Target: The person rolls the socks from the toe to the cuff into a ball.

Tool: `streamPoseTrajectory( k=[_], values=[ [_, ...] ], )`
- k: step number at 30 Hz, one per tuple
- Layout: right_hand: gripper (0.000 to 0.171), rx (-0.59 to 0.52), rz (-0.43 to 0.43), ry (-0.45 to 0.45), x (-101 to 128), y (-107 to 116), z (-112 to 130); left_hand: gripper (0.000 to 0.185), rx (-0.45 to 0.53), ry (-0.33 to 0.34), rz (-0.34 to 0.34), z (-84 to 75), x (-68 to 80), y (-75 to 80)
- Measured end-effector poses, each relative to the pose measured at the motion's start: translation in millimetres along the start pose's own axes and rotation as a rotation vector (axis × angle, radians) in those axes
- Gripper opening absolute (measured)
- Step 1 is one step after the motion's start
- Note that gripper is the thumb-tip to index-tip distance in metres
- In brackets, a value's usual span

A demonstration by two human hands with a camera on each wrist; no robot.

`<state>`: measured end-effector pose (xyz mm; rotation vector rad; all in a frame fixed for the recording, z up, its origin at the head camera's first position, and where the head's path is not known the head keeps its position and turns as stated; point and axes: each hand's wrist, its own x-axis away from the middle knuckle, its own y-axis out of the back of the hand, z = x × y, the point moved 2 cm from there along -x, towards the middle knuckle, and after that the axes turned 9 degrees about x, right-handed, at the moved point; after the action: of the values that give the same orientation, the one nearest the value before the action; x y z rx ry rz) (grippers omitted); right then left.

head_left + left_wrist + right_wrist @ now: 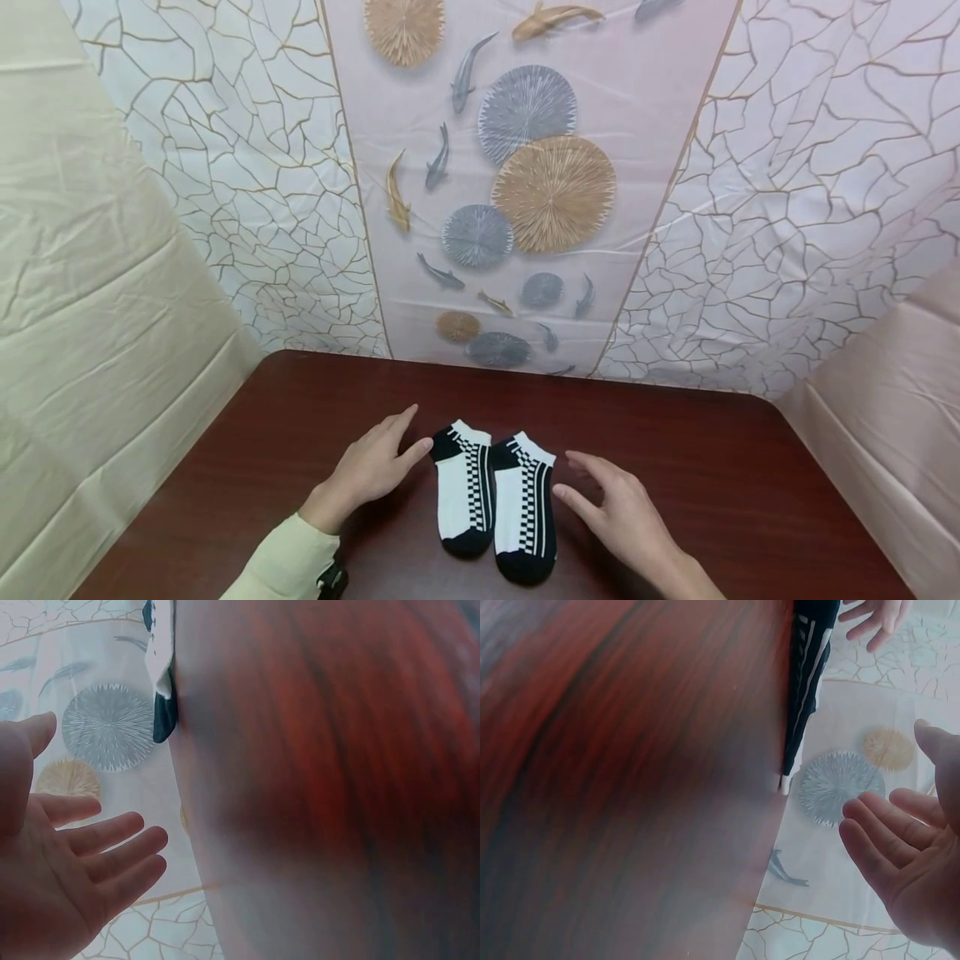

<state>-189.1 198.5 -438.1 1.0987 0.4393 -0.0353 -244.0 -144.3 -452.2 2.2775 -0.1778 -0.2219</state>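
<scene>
Between the hands (495, 492), checkered black-and-white socks (495, 504)

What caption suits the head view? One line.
Two open hands, left hand and right hand, flank a pair of socks on a dark table.

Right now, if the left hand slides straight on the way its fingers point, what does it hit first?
The left hand points right and slightly away, thumb nearly at the cuff of the left sock. Likely it meets that sock's black cuff first; the right sock lies just beyond. Its height above the table is unclear, so it might skim over.
</scene>
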Motion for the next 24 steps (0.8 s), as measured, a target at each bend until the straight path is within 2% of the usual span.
streamPoseTrajectory(
  k=[7,16,24],
  values=[
    [0.047,-0.01,0.008,-0.002,-1.1,-2.6,1.4,0.071,0.025,0.017,-0.003,-1.5,-0.9,0.8],
    [0.044,-0.083,0.074,-0.025,-2.9,-4.3,5.9,0.07,0.054,0.03,-0.012,-1.7,1.0,-0.1],
    [0.04,-0.146,0.044,-0.005,-0.6,-7.3,12.1,0.069,0.071,0.051,-0.015,-3.0,1.6,-2.6]
  ],
)
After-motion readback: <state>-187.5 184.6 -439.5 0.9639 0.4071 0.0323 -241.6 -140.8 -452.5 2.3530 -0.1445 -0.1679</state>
